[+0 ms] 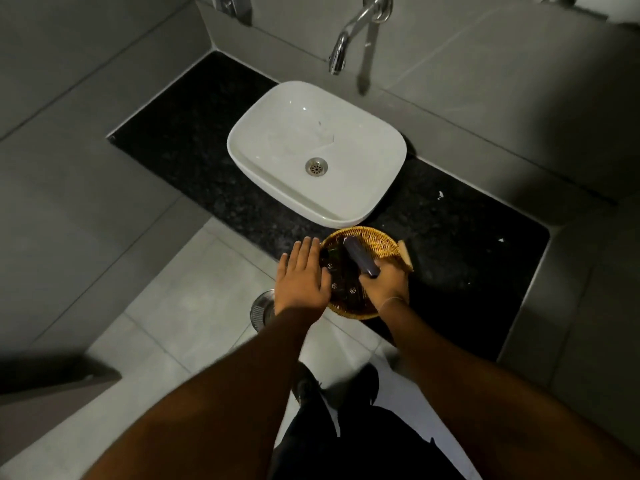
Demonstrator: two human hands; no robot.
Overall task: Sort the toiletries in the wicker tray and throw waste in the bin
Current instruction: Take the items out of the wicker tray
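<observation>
Sorting is looking only partly done, judging from how things are lying: the wicker tray [375, 237] just right of the frame's centre is still holding a crowd of dark items, and nothing is yet heading for the bin [262, 306]. Starting at the left, grey matte tiles are filling the wall and floor, and the round metal bin is showing only a ribbed silver edge on the floor, low and left of centre, mostly hidden behind the left forearm. Just to its right, the left hand [302, 277] is lying flat and released, fingers spread, over the tray's left rim and grasping nothing. At centre, the white glossy basin [270, 133], a rounded rectangle, is sitting on the speckled black stone counter [187, 140], with a chrome tap [346, 36] curving above it. The round woven tray is resting at the counter's front edge, just below the basin, with small dark sachets [341, 282] bearing pale marks packed inside. Further right, the right hand [384, 282] is clenching around a dark smooth tube [360, 256], angling it up over the tray. A tan block-like thing [406, 254] is peeking out at the tray's right rim; what it is cannot be told
</observation>
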